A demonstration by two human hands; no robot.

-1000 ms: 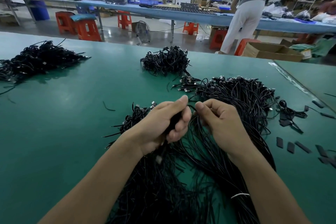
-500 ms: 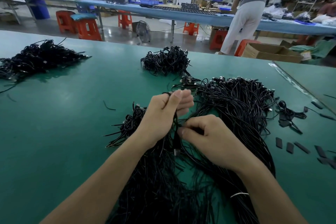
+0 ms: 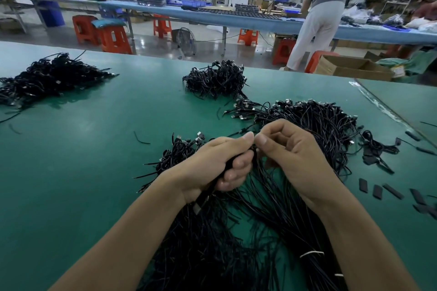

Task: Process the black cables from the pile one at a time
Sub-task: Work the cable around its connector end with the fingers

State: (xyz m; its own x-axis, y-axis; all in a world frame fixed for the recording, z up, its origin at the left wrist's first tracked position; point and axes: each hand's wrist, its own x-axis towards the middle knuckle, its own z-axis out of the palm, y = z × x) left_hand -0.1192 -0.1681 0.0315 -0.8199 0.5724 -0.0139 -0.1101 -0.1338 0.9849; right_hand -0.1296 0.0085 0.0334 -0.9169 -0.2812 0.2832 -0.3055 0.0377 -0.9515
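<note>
Left hand, right hand: one black cable

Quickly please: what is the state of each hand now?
Left hand: closed, grips a bunch of black cables.
Right hand: closed, pinches a black cable strand beside the left thumb.

- Table: uniform dark green.
- Cables, centre: black; connector tips silver.
- Tie, lower right: white, on black strands.
- Strips, right edge: flat black.
- Stools, upper left: orange-red.
- Far bench: light blue.
- Box, upper right: brown cardboard.
</note>
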